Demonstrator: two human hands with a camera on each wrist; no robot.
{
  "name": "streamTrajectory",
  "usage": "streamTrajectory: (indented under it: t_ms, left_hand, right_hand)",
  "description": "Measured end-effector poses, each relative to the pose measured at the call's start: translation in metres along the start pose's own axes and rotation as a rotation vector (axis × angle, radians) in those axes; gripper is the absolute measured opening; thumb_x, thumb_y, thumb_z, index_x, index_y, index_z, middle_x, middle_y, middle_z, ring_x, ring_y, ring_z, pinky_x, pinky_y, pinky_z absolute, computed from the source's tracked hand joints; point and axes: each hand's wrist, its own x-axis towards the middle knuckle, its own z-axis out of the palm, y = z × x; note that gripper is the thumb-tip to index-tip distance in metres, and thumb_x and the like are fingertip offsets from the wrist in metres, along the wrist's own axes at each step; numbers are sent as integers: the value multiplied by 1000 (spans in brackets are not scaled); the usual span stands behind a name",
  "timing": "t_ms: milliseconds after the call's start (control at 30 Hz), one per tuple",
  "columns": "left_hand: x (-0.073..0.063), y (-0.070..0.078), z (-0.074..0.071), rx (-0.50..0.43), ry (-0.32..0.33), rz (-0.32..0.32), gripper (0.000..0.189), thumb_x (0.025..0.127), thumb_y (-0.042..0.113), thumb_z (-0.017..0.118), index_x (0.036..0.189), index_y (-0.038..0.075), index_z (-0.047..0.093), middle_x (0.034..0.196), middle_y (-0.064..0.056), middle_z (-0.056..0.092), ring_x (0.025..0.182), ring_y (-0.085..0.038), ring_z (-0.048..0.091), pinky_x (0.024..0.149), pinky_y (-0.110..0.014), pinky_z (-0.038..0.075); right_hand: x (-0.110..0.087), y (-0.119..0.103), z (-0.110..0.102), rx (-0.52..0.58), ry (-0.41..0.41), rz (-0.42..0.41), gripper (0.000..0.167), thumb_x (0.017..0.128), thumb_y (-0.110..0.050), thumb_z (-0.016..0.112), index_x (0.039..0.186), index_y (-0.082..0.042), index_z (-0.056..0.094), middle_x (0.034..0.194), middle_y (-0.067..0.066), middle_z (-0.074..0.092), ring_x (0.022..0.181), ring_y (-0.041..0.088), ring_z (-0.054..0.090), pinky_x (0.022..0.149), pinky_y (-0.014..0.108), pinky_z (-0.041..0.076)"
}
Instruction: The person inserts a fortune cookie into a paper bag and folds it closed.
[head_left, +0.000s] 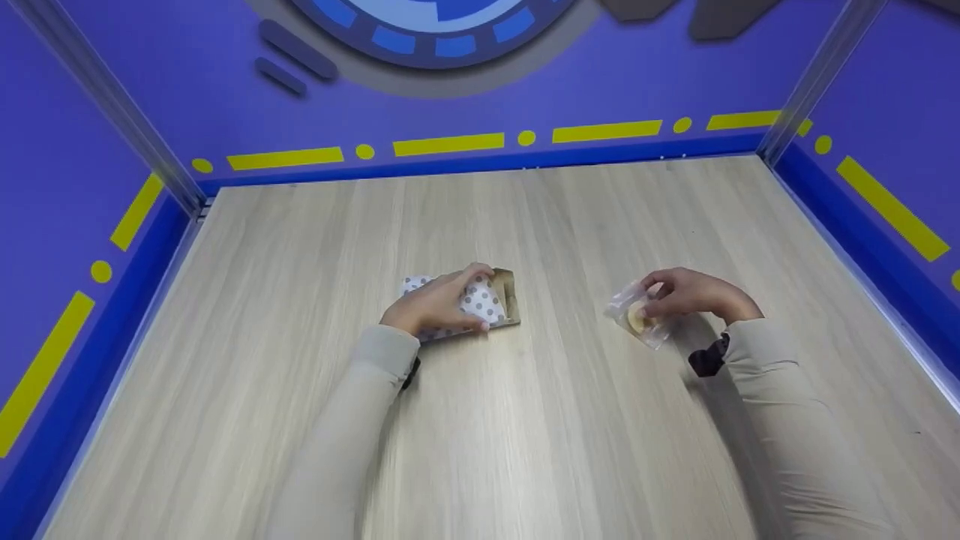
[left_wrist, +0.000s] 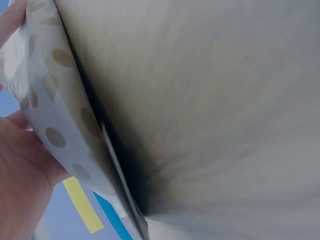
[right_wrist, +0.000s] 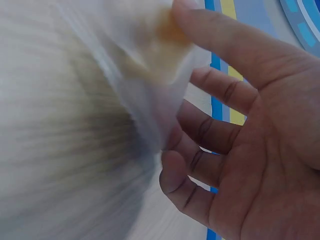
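A small white box with greyish-brown polka dots [head_left: 484, 302] lies on the table, its right end open and showing a brown cardboard inside. My left hand [head_left: 435, 301] grips it from above, thumb on the near side and fingers on the far side. In the left wrist view, the dotted side [left_wrist: 55, 117] rests against the palm. To the right, my right hand [head_left: 694, 292] pinches a clear plastic bag [head_left: 618, 301] between thumb and fingers. A round, pale yellow item [head_left: 637, 318] sits inside that bag; its kind cannot be made out. The right wrist view shows the bag [right_wrist: 150, 95] blurred.
Both hands work over a light wood-grain table [head_left: 540, 435]. Behind it stands a purple wall [head_left: 465, 112] with yellow dashes, and side walls close in on the left and right. A dark band or device [head_left: 709, 358] is strapped at the right wrist.
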Motion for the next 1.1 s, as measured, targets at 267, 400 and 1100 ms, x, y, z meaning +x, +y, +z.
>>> streamTrajectory:
  t_ms: [267, 400, 1100]
  left_hand:
    - [0, -2, 0, 10, 6, 13, 84, 76, 44, 79, 145, 32, 33, 149, -1, 42, 128, -21, 47, 107, -42, 39]
    - [1, -2, 0, 10, 5, 12, 85, 75, 44, 80, 145, 32, 33, 149, -1, 42, 129, -21, 47, 107, -43, 39]
    - [-1, 0, 0, 20, 6, -3, 83, 76, 45, 79, 144, 35, 32, 148, 2, 43, 123, -19, 49, 104, -42, 41]
  right_hand:
    - [2, 0, 1, 24, 24, -26, 58, 85, -28, 72, 133, -2, 54, 110, 17, 65, 90, 15, 60, 79, 30, 48]
    - [3, 0, 2, 24, 34, -28, 63, 85, -28, 72, 136, 0, 51, 111, 17, 64, 89, 15, 58, 79, 30, 48]
    - [11, -2, 6, 120, 112, -120, 44, 83, -15, 72, 123, -2, 58, 103, 12, 61, 87, 16, 54, 75, 24, 46]
